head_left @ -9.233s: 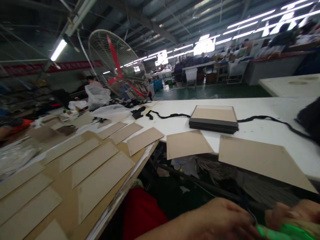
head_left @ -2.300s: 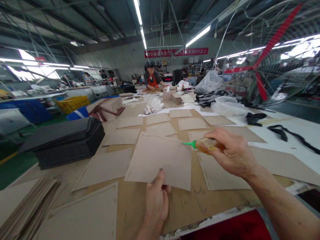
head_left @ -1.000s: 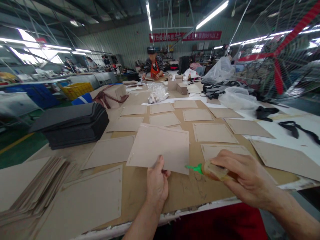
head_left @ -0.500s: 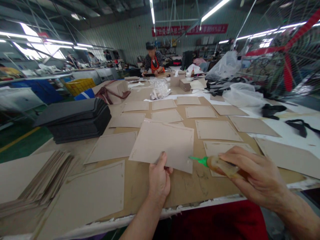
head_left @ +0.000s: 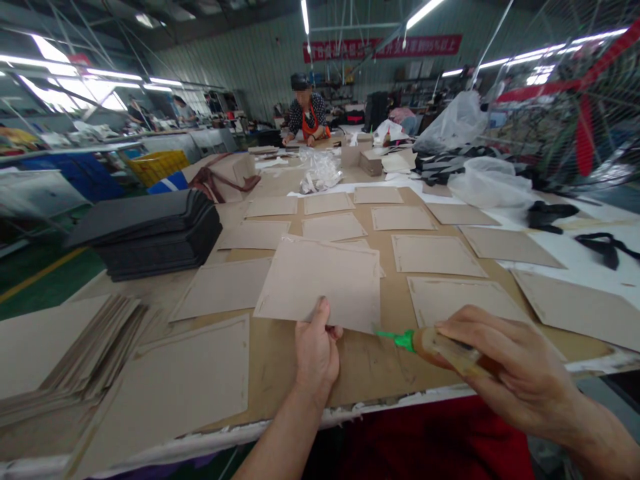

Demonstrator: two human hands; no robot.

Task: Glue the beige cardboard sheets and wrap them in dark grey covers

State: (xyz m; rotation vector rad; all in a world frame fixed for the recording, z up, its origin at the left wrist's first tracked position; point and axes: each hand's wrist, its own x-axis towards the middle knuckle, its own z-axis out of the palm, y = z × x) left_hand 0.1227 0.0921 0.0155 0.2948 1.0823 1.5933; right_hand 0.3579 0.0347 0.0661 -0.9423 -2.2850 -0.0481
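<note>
My left hand (head_left: 319,350) grips the near edge of a grey-beige cardboard sheet (head_left: 320,280), thumb on top and fingers underneath, holding it tilted above the table. In my right hand (head_left: 510,367) is a glue bottle (head_left: 443,350) with a yellowish body and a green nozzle. The nozzle's tip is at the sheet's near right corner; whether it touches, I cannot tell. Glue-like marks run along the edges of the held sheet. Similar cardboard sheets (head_left: 437,255) lie spread over the table (head_left: 365,373), many with the same marks along their borders.
At the left is a stack of cardboard sheets (head_left: 55,347), with a pile of black padded pieces (head_left: 150,233) behind it. Crumpled clear plastic (head_left: 320,170) lies farther back. A person in an orange apron (head_left: 307,117) works at the far end. A large fan (head_left: 580,100) stands at right.
The nozzle has moved down along the held sheet's right edge to its near corner. The sheet and my left hand have shifted slightly left.
</note>
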